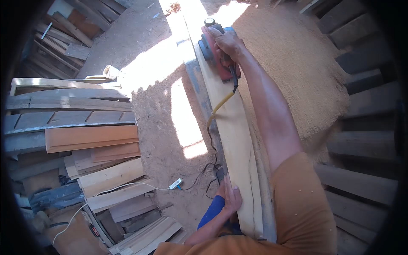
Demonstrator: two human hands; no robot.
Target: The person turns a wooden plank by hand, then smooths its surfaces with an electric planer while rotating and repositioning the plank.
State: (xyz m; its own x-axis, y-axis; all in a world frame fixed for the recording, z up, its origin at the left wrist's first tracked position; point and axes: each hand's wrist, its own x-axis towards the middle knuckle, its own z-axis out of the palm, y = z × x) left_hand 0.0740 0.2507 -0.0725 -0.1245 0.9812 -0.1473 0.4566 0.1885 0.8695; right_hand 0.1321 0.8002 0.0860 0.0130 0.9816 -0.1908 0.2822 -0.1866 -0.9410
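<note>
A long pale wooden board (231,140) runs away from my body on a narrow support. At its far part, my right hand (227,44) is wrapped round the rear handle of a red and black power planer (219,59), which rests on the board. Its cord (223,101), partly sleeved in yellow, trails back over the board's left edge. Close to my body, my left hand (230,197) lies on the board's left edge with its fingers stretched forward.
Stacked planks (91,139) fill the left side. A white socket (176,183) on an extension cord lies on the ground. Sawdust (293,80) covers the ground at the right, beside more stacked timber (361,142). Bright sunlight falls across the far ground.
</note>
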